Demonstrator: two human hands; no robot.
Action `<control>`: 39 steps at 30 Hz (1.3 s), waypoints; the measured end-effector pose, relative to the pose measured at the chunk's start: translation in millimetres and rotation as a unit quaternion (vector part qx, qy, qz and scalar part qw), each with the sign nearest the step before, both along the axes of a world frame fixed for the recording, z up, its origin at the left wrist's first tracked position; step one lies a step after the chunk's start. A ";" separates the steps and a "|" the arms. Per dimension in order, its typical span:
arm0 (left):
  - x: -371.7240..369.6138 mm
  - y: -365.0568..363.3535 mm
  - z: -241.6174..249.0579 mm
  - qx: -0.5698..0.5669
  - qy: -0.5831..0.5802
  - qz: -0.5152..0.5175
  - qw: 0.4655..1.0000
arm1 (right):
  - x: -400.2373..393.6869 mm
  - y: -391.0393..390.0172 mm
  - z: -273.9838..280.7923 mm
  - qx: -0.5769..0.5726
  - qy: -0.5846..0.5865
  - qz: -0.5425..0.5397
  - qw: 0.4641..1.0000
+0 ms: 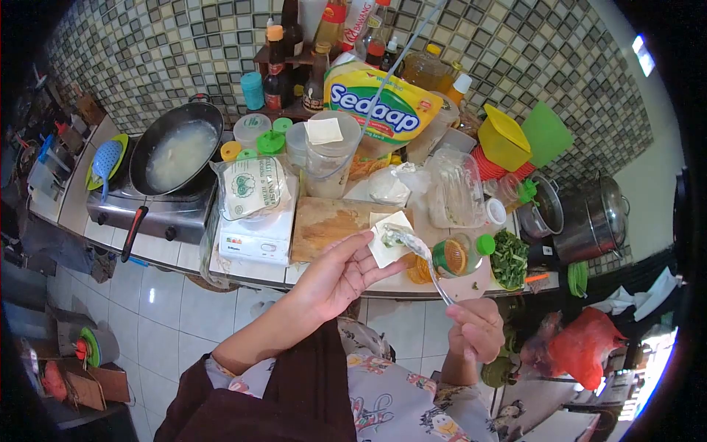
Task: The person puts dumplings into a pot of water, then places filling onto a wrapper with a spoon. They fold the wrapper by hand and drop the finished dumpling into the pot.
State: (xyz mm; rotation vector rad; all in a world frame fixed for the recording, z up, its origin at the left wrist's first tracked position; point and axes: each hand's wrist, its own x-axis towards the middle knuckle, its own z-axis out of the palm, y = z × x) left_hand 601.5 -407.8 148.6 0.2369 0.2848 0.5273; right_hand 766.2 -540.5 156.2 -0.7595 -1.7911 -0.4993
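Observation:
A square white wrapper (384, 254) lies on the fingers of my left hand (342, 274), above the front edge of the counter. My right hand (477, 328) is closed round the handle of a metal spoon (436, 283). The spoon's bowl touches the wrapper and carries a pale filling with green bits. Behind my left hand is a wooden cutting board (324, 219). Another white wrapper (324, 131) lies on top of a clear plastic container (333, 158).
At left a pan (179, 149) of cloudy liquid sits on a stove (118, 214). A white scale (254, 247) carries a plastic packet (252, 190). Chopped greens (509, 259), a clear tub (455, 193) and a green-capped jar (455, 255) stand to the right. Bottles line the wall.

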 end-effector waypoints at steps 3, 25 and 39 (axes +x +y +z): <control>-0.1 0.5 -2.6 -0.019 0.000 -0.009 1.000 | -0.1 -1.7 -0.5 -0.024 -0.017 -0.019 0.999; 5.1 2.5 1.4 0.038 0.037 0.044 0.998 | -13.7 17.3 5.1 0.003 0.398 -0.103 0.912; 17.3 7.0 -29.5 0.019 0.100 0.024 0.994 | 19.9 17.6 27.3 -0.160 0.338 -0.018 0.927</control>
